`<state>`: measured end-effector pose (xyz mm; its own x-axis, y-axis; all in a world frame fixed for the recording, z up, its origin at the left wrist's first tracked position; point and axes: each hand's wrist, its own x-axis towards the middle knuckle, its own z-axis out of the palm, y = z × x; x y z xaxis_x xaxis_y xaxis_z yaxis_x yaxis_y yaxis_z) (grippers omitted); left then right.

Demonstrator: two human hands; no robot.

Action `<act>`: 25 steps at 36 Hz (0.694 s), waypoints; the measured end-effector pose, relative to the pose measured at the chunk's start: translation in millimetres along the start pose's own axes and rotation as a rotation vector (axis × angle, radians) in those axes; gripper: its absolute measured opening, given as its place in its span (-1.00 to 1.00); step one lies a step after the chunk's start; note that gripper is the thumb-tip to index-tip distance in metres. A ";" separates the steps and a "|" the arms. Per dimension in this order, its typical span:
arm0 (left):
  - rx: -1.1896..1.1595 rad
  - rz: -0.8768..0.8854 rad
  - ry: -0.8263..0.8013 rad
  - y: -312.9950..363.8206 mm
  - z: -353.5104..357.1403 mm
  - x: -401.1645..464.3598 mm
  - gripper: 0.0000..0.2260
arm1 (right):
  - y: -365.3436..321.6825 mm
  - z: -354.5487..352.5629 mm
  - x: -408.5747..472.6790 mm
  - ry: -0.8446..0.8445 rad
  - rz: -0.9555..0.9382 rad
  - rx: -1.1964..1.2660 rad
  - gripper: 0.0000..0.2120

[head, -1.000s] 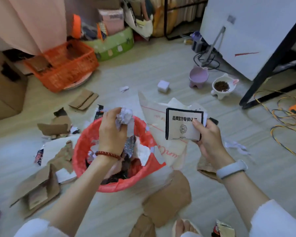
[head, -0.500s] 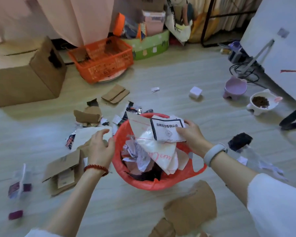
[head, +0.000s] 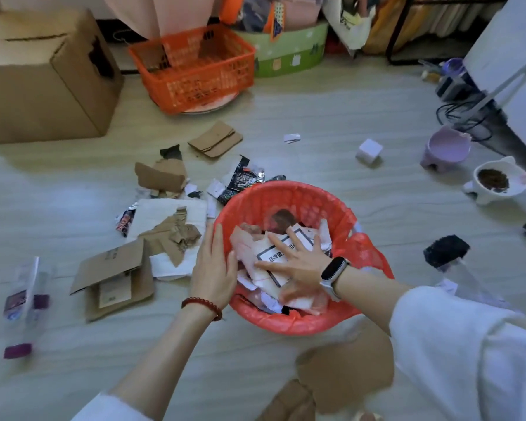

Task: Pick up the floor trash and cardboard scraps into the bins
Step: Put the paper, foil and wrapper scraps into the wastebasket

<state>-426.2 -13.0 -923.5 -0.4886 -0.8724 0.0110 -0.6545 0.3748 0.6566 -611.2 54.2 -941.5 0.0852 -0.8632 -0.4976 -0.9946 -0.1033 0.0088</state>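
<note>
A round bin lined with a red bag (head: 301,202) stands on the floor in front of me, full of paper. My right hand (head: 298,262) lies flat with spread fingers on the white card with a black border (head: 274,253) and presses it into the paper. My left hand (head: 214,265) rests against the bin's left rim with straight fingers. Cardboard scraps (head: 164,174) and wrappers (head: 240,177) lie on the floor to the left of the bin. A flattened cardboard box (head: 113,278) lies near my left forearm.
A large cardboard box (head: 43,74) stands at the far left, an orange basket (head: 195,65) behind it. A brown cardboard sheet (head: 346,372) lies below the bin. Two pet bowls (head: 492,180) and cables are at the right. A white cube (head: 368,150) and plastic wrappers (head: 22,296) lie around.
My right hand has let the card and paper down into the bin and now presses flat on them. My left hand moved from the floor scraps to the bin's rim.
</note>
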 end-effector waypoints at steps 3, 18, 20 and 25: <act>-0.008 0.025 0.018 -3.4 2.2 -0.8 -0.49 | 1.1 22.7 16.7 -0.067 0.042 -0.006 -0.20; 0.160 -0.021 0.004 5.2 -16.1 -10.1 -0.49 | -12.6 0.1 10.4 -0.061 0.129 0.095 -0.42; 0.157 0.004 0.040 18.0 -18.8 -12.4 -0.51 | -9.7 -17.0 -11.5 -0.004 0.092 0.118 -0.38; 0.117 0.164 0.099 76.2 -21.7 -16.3 -0.67 | 0.2 -61.5 -92.0 0.144 0.046 0.378 -0.45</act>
<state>-455.6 23.0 -857.3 -0.5387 -0.8213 0.1878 -0.6364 0.5427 0.5482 -615.6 103.1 -842.4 0.0213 -0.9257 -0.3776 -0.9469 0.1025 -0.3047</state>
